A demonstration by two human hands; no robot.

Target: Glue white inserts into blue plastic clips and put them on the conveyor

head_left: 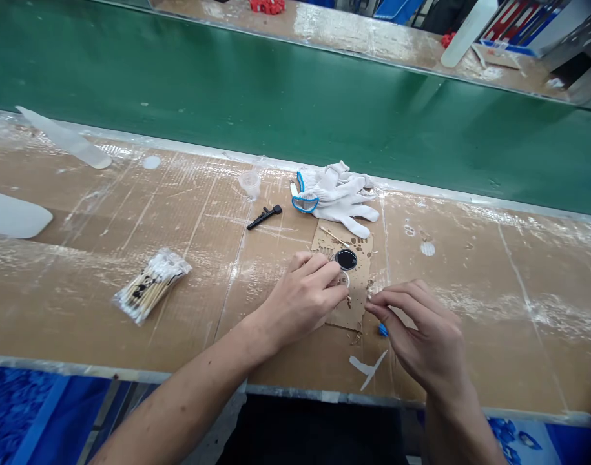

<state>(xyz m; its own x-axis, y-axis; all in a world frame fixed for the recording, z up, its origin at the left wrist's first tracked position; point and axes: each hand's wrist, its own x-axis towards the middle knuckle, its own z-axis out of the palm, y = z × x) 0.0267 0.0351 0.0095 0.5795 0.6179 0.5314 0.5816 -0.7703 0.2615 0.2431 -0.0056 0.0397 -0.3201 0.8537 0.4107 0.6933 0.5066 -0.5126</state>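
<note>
Two bare hands work close together above a brown, film-covered surface (450, 361). The left hand (307, 290) bends its fingers and thumb toward each other at a pale round rim (344, 279), which they partly cover; whether its grip grasps that rim or only touches it, I cannot tell. The right hand (418, 323) has its grip pinched, thumb against index finger, on a small pale bit (369, 298) too tiny to identify.

Between the hands lies a stained cardboard piece (348, 316). On it, just beyond the left fingertips and beside the pale rim, sits a small round dish of black liquid (346, 259); a loose cotton swab (334, 237) lies farther back. A pair of white knit gloves with blue cuffs (341, 197) rests at the far edge of the cardboard.

Near the right thumb is a small blue object (383, 330), with torn white strips (369, 370) nearer the person. To the left of the gloves lie a black plastic part (264, 217), a clear plastic cup (250, 184) and, well apart, a bag of cotton swabs (152, 286).
</note>
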